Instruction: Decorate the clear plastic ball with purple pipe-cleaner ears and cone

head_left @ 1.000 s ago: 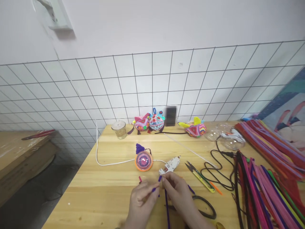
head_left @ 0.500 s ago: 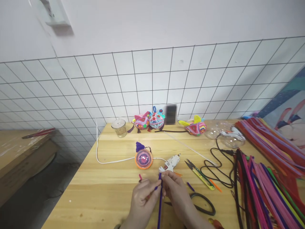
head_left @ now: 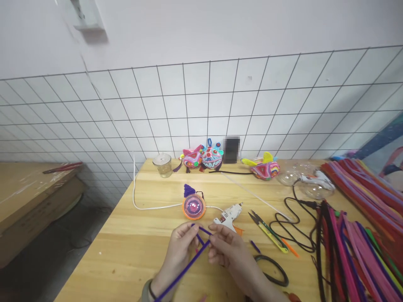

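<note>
Between my hands is a purple pipe cleaner [head_left: 186, 268], bent into a small triangle with a long tail running down across my left wrist. My left hand [head_left: 180, 247] pinches one corner of the triangle between thumb and finger. At the opposite corner my right hand [head_left: 229, 251] pinches the bent stem. Just beyond them lies a round orange-rimmed piece [head_left: 193, 206] with a pink and purple centre and a purple coiled triangle [head_left: 189, 190] at its top. A white glue gun [head_left: 229, 216] rests beyond my right hand.
Scissors [head_left: 273, 268] lie partly under my right forearm, with yellow-green snips [head_left: 270, 235] farther off. Pipe cleaner bundles [head_left: 355, 260] and a black cable [head_left: 283, 209] fill the right. Colourful fish-like crafts [head_left: 211, 157] and a lidded cup [head_left: 163, 165] line the back.
The pipe cleaner has gone from upright and straight to a bent triangle with its tail slanting left. My hands have moved slightly apart, and the view has shifted a little.
</note>
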A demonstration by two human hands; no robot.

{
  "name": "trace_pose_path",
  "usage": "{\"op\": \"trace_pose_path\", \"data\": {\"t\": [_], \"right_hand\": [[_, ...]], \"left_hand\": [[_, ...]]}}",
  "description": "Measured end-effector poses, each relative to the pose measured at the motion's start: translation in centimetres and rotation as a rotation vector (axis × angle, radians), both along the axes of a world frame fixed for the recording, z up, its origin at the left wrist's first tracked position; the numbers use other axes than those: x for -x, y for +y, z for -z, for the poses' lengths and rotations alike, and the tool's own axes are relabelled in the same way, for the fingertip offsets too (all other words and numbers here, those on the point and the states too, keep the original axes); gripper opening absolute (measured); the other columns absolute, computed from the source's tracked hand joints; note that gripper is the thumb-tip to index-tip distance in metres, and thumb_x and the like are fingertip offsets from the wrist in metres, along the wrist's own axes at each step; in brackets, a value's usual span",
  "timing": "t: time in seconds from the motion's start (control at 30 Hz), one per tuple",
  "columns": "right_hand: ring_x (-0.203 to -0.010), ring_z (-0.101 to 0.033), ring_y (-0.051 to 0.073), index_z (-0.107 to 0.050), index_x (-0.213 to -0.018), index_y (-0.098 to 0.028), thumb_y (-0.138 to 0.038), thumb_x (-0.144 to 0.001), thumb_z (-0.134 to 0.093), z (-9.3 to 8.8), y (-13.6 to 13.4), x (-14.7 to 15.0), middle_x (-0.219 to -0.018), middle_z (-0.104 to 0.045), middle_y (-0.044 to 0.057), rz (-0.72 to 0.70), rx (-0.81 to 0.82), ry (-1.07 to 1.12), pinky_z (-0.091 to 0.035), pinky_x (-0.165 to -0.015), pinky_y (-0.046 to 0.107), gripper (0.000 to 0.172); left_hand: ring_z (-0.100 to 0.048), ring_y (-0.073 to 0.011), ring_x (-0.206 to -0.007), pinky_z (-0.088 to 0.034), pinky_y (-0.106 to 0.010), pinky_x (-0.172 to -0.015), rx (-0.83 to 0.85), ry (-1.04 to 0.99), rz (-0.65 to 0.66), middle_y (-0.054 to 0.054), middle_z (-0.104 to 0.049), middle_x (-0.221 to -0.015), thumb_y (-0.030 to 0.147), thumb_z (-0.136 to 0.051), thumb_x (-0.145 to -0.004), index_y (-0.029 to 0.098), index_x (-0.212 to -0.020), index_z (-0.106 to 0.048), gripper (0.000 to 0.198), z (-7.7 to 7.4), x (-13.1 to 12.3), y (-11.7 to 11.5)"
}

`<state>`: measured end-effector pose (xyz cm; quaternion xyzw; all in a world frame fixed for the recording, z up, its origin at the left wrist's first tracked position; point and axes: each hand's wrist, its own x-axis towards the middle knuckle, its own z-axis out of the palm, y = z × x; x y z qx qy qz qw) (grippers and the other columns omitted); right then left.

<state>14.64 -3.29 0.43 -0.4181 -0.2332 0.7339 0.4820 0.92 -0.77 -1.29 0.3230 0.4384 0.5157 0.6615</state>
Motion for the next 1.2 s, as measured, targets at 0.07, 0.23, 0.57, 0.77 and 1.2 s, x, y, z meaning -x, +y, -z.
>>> {"op": "trace_pose_path", "data": {"t": [0.07, 0.23, 0.57, 0.77, 1.2], "right_hand": [[-0.044, -0.059, 0.008, -0.061, -0.088, -0.015, -0.035, -0.060, -0.080, 0.0, 0.0, -0.2, -0.053, -0.065, -0.002, -0.045, -0.042, -0.064, -0.046, -0.048, 0.018, 0.040], [-0.043, -0.058, 0.008, -0.066, -0.082, -0.015, -0.036, -0.058, -0.080, 0.0, 0.1, -0.6, -0.053, -0.062, -0.005, -0.118, -0.097, -0.145, -0.043, -0.046, 0.018, 0.035], [-0.044, -0.057, 0.010, -0.068, -0.081, -0.015, -0.041, -0.058, -0.079, 0.3, 0.0, -1.0, -0.050, -0.063, -0.002, -0.181, -0.111, -0.208, -0.045, -0.050, 0.022, 0.036], [-0.044, -0.057, 0.010, -0.069, -0.082, -0.015, -0.041, -0.059, -0.078, 0.6, 0.2, -1.2, -0.051, -0.062, -0.003, -0.207, -0.157, -0.272, -0.042, -0.047, 0.020, 0.035], [-0.043, -0.057, 0.010, -0.070, -0.078, -0.015, -0.038, -0.056, -0.081, 0.9, 0.4, -1.5, -0.048, -0.063, -0.002, -0.082, -0.068, -0.222, -0.044, -0.048, 0.021, 0.034]], "left_hand": [[-0.041, -0.0055, -0.038, -0.031, -0.017, -0.040, 0.040, -0.041, 0.020, 0.003, -0.052, -0.042, 0.037, -0.075, -0.060, 0.012, -0.062, -0.066, 0.027, -0.2, 0.1, 0.0], [-0.040, -0.0052, -0.038, -0.031, -0.018, -0.043, 0.072, -0.101, 0.070, 0.004, -0.049, -0.041, 0.035, -0.076, -0.058, 0.011, -0.058, -0.065, 0.027, -0.9, 0.4, 0.0], [-0.039, -0.0058, -0.039, -0.028, -0.020, -0.043, 0.022, -0.078, 0.183, 0.001, -0.052, -0.044, 0.033, -0.075, -0.059, 0.011, -0.056, -0.066, 0.024, -0.8, 0.7, 0.1], [-0.041, -0.0061, -0.042, -0.028, -0.021, -0.046, 0.011, -0.138, 0.237, 0.000, -0.054, -0.047, 0.031, -0.072, -0.065, 0.010, -0.059, -0.068, 0.022, -1.2, 0.9, -0.2], [-0.045, -0.0063, -0.046, -0.034, -0.018, -0.045, -0.008, -0.227, 0.201, 0.000, -0.054, -0.051, 0.034, -0.071, -0.068, 0.010, -0.065, -0.068, 0.025, -1.1, 0.7, 0.1]]}}
